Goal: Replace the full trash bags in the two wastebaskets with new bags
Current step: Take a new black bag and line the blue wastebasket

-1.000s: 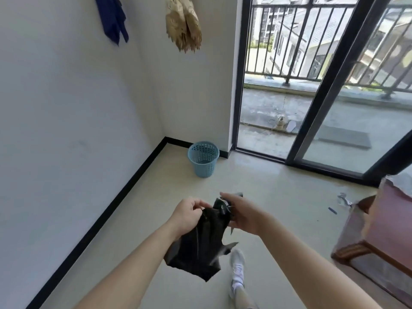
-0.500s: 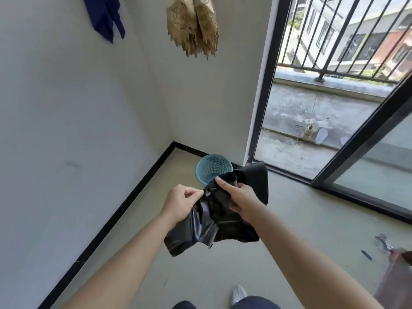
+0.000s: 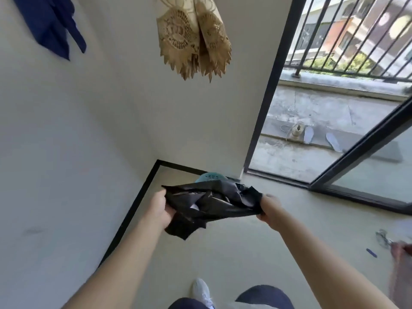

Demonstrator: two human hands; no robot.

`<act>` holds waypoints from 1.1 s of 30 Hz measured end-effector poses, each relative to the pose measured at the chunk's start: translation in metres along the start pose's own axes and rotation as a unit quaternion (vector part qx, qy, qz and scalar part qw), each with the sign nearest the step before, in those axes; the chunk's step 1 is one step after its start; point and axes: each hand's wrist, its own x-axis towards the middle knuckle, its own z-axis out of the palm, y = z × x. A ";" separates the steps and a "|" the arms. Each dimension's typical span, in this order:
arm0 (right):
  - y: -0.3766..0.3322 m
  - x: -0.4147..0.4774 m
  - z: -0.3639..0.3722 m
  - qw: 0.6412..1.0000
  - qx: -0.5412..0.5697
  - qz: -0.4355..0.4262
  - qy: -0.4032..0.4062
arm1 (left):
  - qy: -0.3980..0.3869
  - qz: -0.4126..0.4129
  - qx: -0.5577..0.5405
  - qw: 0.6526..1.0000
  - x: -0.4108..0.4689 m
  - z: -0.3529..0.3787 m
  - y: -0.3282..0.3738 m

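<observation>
Black trash bag (image 3: 211, 204): one, crumpled, thin glossy plastic. Held in the air in front of the person, pulled sideways between both hands, with a loose corner hanging below the left end.

Left hand (image 3: 159, 206): clenched on the bag's left end.

Right hand (image 3: 268, 208): gripping the bag's right end, fingers curled round the plastic.

Wastebasket (image 3: 209, 176): teal, perforated plastic. Stands on the floor (image 3: 245, 253) in the corner of the room, just beyond the bag, which hides all but its rim.

Walls: dark blue cloth (image 3: 49, 23) hanging upper left; tan woven straw piece (image 3: 194, 39) hanging at top centre.

Door frame (image 3: 267, 97): black, right of the corner, open onto a concrete balcony with a shoe (image 3: 296, 130), two insoles (image 3: 308, 134) and a metal railing (image 3: 356, 30).

Person's white sneaker (image 3: 201, 291): on the floor, bottom centre.
</observation>
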 end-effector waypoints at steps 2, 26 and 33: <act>-0.004 0.012 0.006 0.998 -0.030 0.000 0.053 | -0.055 0.005 0.040 0.998 0.018 0.014 0.020; -0.119 0.207 0.032 0.900 -0.400 -0.174 -0.032 | -0.018 0.348 0.806 0.479 0.204 0.177 0.002; -0.104 0.253 0.026 0.982 -0.165 0.024 -0.093 | 0.107 0.203 0.757 0.612 0.273 0.187 -0.016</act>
